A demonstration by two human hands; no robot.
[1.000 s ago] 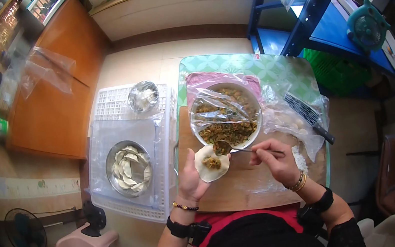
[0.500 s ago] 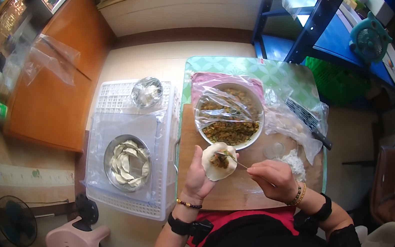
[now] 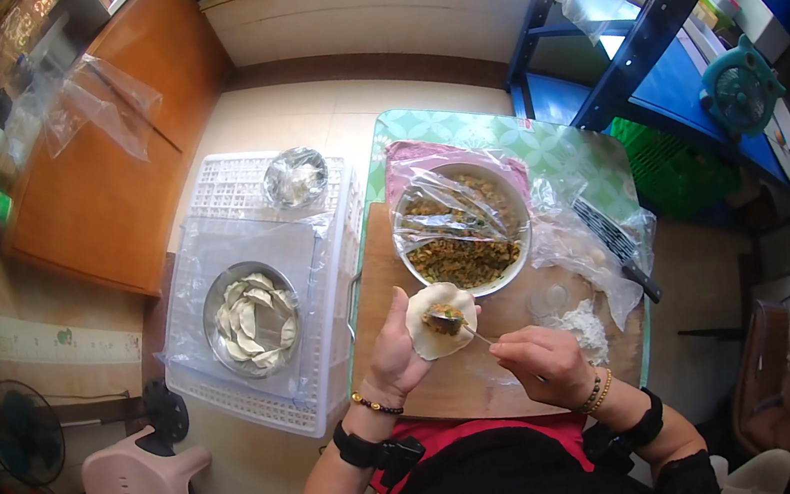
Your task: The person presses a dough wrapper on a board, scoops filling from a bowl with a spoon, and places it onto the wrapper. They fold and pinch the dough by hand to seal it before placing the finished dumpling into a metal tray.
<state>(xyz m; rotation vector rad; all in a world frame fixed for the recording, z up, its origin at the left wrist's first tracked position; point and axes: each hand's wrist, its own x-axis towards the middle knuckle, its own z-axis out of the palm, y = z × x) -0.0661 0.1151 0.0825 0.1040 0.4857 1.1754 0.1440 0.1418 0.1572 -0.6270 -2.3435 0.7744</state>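
Observation:
My left hand [image 3: 396,351] cradles a round white dumpling wrapper [image 3: 438,322] with a mound of green-brown filling in its middle. My right hand [image 3: 545,363] grips a thin metal spoon [image 3: 469,332] whose tip presses into that filling. Just beyond the wrapper stands a metal bowl of minced filling [image 3: 461,228], half covered by clear plastic film. Both hands hover over a wooden board [image 3: 426,394] on the small table.
To the left, a white plastic crate [image 3: 253,317] carries a metal plate of folded dumplings [image 3: 252,318] and a small covered bowl [image 3: 295,177]. A plastic bag and a black-handled tool [image 3: 616,241] lie right of the bowl. A pink stool [image 3: 140,482] stands below left.
My right hand carried the spoon from the filling bowl to the wrapper and pulled back toward me. The wrapper now holds more filling and my left hand has risen slightly.

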